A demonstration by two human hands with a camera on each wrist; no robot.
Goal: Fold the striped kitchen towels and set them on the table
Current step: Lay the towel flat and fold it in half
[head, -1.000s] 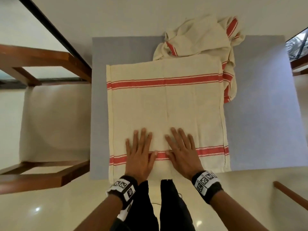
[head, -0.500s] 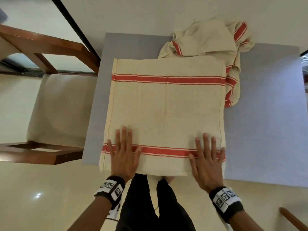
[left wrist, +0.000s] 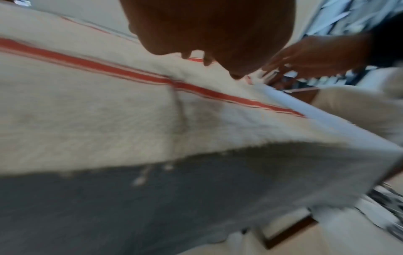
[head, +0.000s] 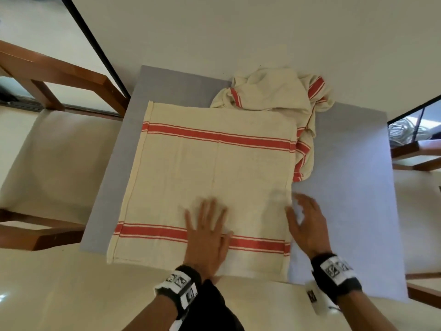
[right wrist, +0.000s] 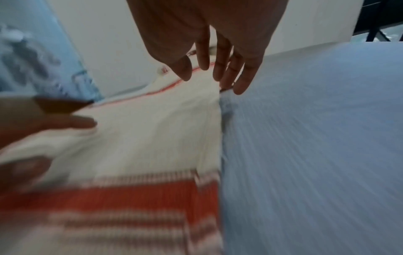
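Fingers spread, the left hand (head: 207, 237) presses the flat cream red-striped kitchen towel (head: 210, 177) on the grey worktop (head: 346, 187) (head view). Right wrist view: the right hand (right wrist: 209, 34), open and holding nothing, hovers at the towel's edge.

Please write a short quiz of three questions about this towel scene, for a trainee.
1. True or false: the left hand lies flat on the spread towel.
2. Where is the right hand? A) at the spread towel's right edge B) on the crumpled towel C) on the chair
3. Fill in: the towels lie on a ____ mat.

Key: 1 true; 2 A; 3 grey.
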